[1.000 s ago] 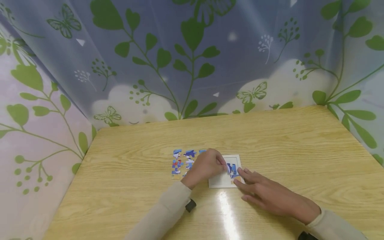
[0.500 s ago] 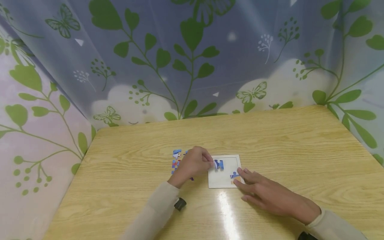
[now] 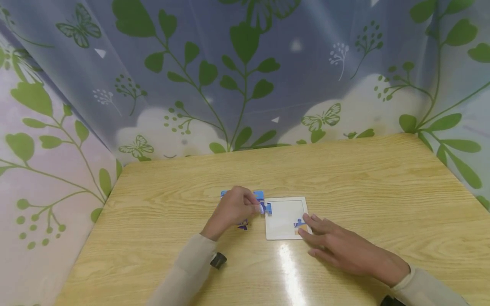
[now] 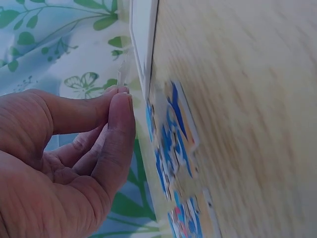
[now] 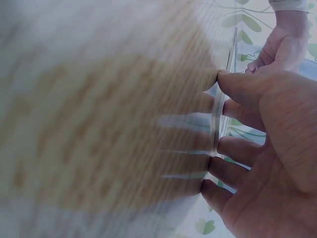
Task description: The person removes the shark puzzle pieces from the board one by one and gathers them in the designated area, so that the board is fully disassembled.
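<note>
Thumb and fingertips of my left hand (image 3: 231, 211) pinch a blue puzzle piece (image 3: 267, 208), held up over the left edge of a white puzzle board (image 3: 281, 230). In the left wrist view the pinched piece is seen nearly edge-on and blurred. A blue and orange corner piece (image 3: 298, 225) lies in the board's lower right corner. My right hand (image 3: 342, 248) rests at the board's right edge, its fingers spread; fingertips touch the edge beside that corner piece. Loose puzzle pieces (image 4: 173, 134) lie on the table left of the board, partly hidden under my left hand in the head view.
The wooden table (image 3: 164, 182) bears the board and the loose pieces. Patterned curtains (image 3: 191, 85) with leaves and butterflies stand along its back and sides. A bright light reflection lies on the wood in front of the board.
My left hand has moved left with the blue puzzle piece, from beside the corner piece to the board's left edge. My right hand has stayed in place.
</note>
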Demonstrator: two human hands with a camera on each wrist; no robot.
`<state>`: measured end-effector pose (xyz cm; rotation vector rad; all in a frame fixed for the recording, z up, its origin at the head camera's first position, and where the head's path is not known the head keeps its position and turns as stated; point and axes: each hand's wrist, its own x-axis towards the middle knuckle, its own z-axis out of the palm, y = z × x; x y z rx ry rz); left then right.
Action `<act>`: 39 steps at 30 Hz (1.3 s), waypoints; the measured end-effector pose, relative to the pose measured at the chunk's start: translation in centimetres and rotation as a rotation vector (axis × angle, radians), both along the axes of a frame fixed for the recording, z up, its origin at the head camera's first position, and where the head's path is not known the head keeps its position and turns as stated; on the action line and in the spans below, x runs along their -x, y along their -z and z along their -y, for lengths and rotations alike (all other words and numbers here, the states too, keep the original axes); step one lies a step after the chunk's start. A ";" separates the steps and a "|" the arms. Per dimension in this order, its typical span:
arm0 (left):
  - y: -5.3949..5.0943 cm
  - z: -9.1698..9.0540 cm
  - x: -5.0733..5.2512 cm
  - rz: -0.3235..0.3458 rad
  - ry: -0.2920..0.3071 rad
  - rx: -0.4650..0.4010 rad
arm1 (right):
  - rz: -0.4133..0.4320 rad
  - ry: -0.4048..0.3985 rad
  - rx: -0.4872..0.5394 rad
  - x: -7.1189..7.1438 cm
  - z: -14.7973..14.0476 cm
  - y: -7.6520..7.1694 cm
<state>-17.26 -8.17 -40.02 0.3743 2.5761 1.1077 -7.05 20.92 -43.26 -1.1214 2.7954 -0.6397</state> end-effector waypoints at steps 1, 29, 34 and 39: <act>0.0 0.2 0.0 -0.007 -0.003 0.009 | 0.000 0.001 0.000 0.0 0.0 0.0; 1.0 1.1 0.0 -0.187 -0.027 0.114 | 0.001 0.005 0.002 -0.1 0.0 0.1; 1.0 1.0 0.0 -0.227 -0.017 0.129 | -0.002 0.004 0.007 -0.1 0.0 0.0; 0.7 0.7 -0.1 -0.221 0.004 0.106 | -0.004 0.001 0.007 0.0 0.0 0.0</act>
